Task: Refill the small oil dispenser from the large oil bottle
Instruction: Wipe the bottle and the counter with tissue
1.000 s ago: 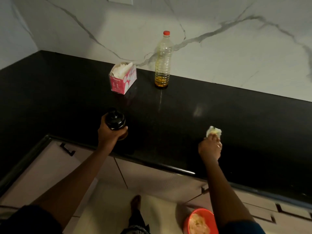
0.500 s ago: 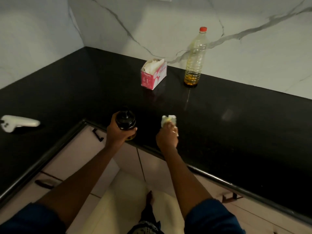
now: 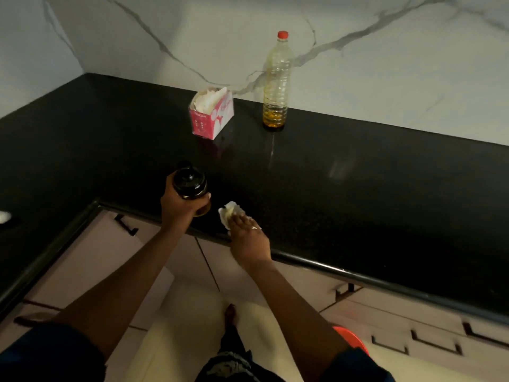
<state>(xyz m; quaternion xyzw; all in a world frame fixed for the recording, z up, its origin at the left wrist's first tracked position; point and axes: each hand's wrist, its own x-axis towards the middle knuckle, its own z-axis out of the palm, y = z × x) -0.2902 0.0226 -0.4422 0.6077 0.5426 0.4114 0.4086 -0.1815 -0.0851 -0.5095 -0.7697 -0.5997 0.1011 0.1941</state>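
Head view: your left hand [image 3: 180, 206] gripped the small oil dispenser [image 3: 190, 184] at the table [image 3: 358, 202] edge; right fingers [image 3: 239, 220] pressed a tissue [image 3: 230, 212] just beside it. Large oil bottle [image 3: 276, 84] stood capped, well behind. Wipe toward the dispenser base, holding it steady.

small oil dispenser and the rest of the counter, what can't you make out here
- Small oil dispenser, head view: oil level hidden by dark glass and the left hand.
- White object: cut off by the left edge.
- Tissue: partly under the right hand.
- Pink box print: too small.
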